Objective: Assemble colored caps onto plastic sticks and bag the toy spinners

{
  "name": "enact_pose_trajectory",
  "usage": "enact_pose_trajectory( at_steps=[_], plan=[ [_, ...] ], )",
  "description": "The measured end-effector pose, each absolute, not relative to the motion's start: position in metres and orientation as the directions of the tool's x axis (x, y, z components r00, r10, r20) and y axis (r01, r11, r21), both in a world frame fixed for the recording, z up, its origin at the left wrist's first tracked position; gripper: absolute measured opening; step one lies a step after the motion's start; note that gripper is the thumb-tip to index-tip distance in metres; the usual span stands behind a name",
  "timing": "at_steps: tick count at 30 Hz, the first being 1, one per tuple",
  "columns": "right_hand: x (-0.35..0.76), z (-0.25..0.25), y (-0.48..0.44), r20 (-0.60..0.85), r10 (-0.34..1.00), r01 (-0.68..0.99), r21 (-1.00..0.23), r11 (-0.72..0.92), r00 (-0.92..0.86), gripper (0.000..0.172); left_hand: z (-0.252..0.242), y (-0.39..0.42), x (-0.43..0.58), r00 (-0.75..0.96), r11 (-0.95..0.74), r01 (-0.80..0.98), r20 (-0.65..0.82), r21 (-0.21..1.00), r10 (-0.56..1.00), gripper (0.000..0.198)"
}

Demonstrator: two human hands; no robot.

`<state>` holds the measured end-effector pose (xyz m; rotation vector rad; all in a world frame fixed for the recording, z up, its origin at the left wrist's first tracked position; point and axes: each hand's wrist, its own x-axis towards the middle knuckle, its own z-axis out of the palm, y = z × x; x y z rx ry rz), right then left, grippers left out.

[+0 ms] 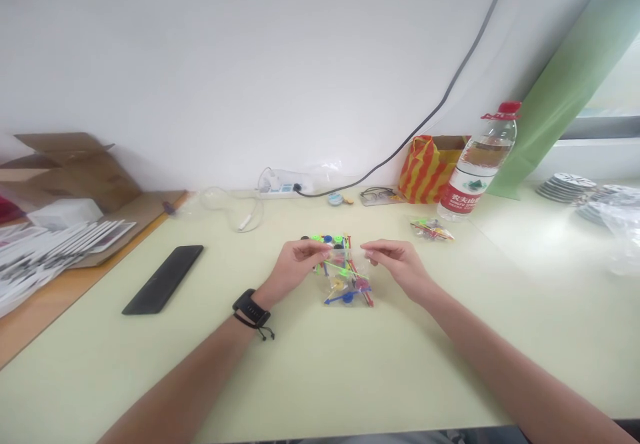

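Note:
A clear plastic bag (357, 273) of coloured arrow spinners hangs or lies just in front of me, its top edge toward the wall. Blue, red, yellow and green arrows (349, 297) show through its film. My left hand (295, 265), with a black watch (251, 307) on the wrist, pinches the bag's upper left corner between thumb and fingers. At the upper right corner, my right hand (399, 265) is closed in a pinch on the bag's edge. Behind the bag, more small green, blue and black pieces (327, 239) are partly hidden.
Another bag of spinners (431, 229) lies to the right, near a large water bottle (477, 167) and a striped bag (425, 171). A black phone-like slab (163, 280) rests at left. Along the wall are a power strip (280, 189) and glasses (379, 195). Stacked discs (565, 187) stand far right.

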<state>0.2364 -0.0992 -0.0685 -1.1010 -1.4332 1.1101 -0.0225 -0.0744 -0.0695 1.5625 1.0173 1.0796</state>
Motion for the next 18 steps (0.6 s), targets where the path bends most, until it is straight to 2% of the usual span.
enact_pose_trajectory(
  at_steps=[6,11,15,18],
  plan=[
    [0.2385,-0.0662,-0.1001,0.186,0.971,0.092,-0.975,0.201,-0.151,0.029,-0.0706,-0.0755,-0.0234,0.216,-0.131,0.071,0.113,0.989,0.97,0.025],
    [0.2346,-0.0704,-0.0987,0.192,0.971,0.067,-0.977,0.203,-0.14,0.039,-0.0696,-0.0775,-0.0203,0.246,-0.162,0.041,0.147,0.986,0.958,0.034],
    [0.2313,-0.0727,-0.0976,0.231,0.963,0.153,-0.956,0.251,-0.139,0.032,-0.0709,-0.0773,-0.019,0.27,-0.231,0.137,0.188,0.963,0.944,0.031],
    [0.2302,-0.0723,-0.0982,0.222,0.965,0.14,-0.96,0.241,-0.143,0.028,-0.0717,-0.0764,-0.0201,0.279,-0.285,0.198,0.225,0.938,0.934,0.027]
  ],
)
